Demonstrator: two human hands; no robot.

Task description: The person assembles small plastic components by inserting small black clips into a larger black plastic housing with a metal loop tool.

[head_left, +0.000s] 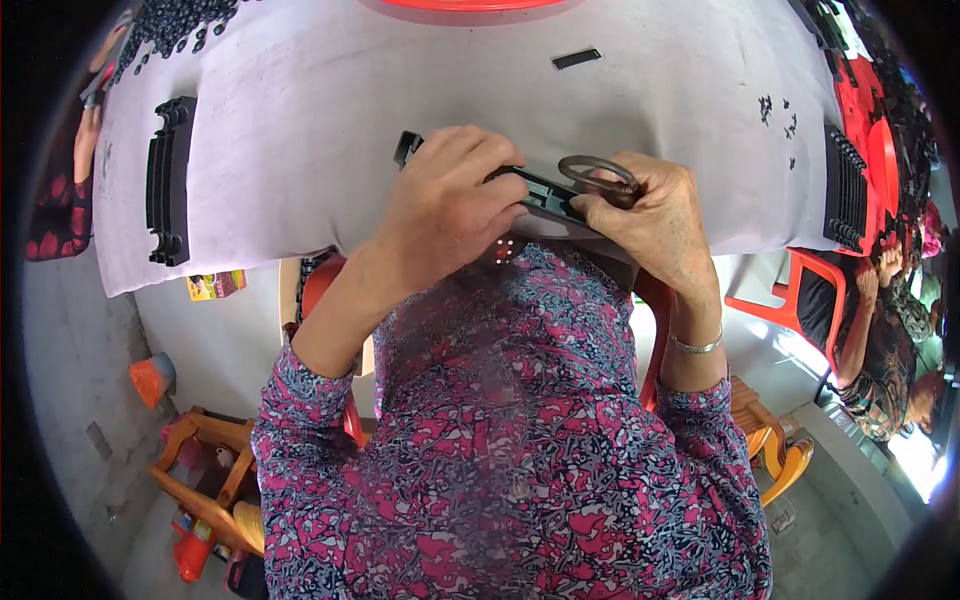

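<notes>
A long black plastic part [548,197] with a lighter grey-green inside lies slanted between my hands, above the near edge of the cloth-covered table. My left hand [450,205] is closed around its left portion, with the fingers curled over the top; a black end [407,147] sticks out beyond the knuckles. My right hand [655,215] is closed at the other end, its thumb pressed on the part. From that same hand rises a dark loop handle [592,160], like that of scissors; the rest of this tool is hidden.
Black slotted racks stand at left [167,185] and right [846,190]. A short black strip [576,59] lies ahead, tiny black pieces [766,108] at right. Small dark pieces [180,22] are heaped far left, near a red basin [475,4]. Other people sit at both sides.
</notes>
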